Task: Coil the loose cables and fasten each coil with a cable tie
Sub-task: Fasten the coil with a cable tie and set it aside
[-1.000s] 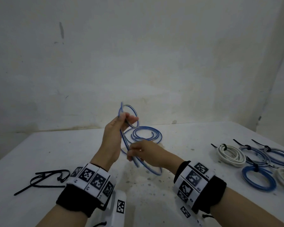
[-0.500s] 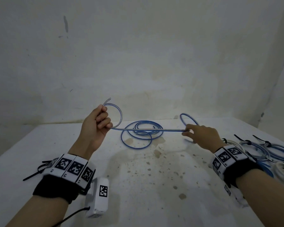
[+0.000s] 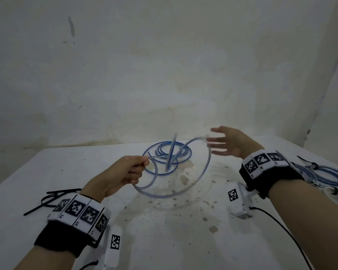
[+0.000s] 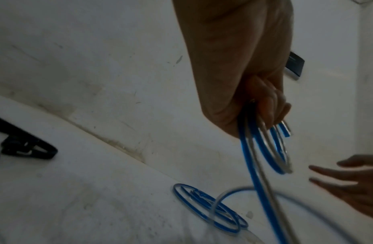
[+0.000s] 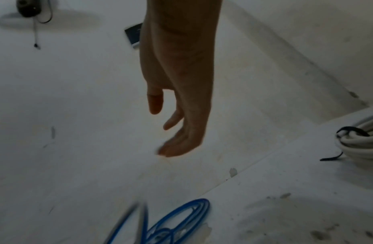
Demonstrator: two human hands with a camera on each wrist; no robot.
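Note:
A long blue cable [image 3: 167, 152] lies partly piled in loops on the white table [image 3: 164, 240]. My left hand [image 3: 139, 168] grips a couple of small loops of it, seen close in the left wrist view [image 4: 275, 151]. From there a big blurred loop [image 3: 201, 176] swings out above the table. My right hand [image 3: 219, 145] hovers to the right with fingers spread and holds nothing. The blurred cable passes close to its fingertips; I cannot tell whether they touch. The right wrist view shows the same open right hand [image 5: 177, 132] above the cable pile [image 5: 181, 219].
Loose black cable ties [image 3: 53, 195] lie at the table's left edge. Tied blue coils [image 3: 324, 176] and a white coil [image 5: 361, 143] with a black tie sit at the right. A stained wall stands close behind the table.
My right hand has let go of the stretched cable and opened. The cable now swings in a wide loop. My left hand has dropped lower and moved toward the centre.

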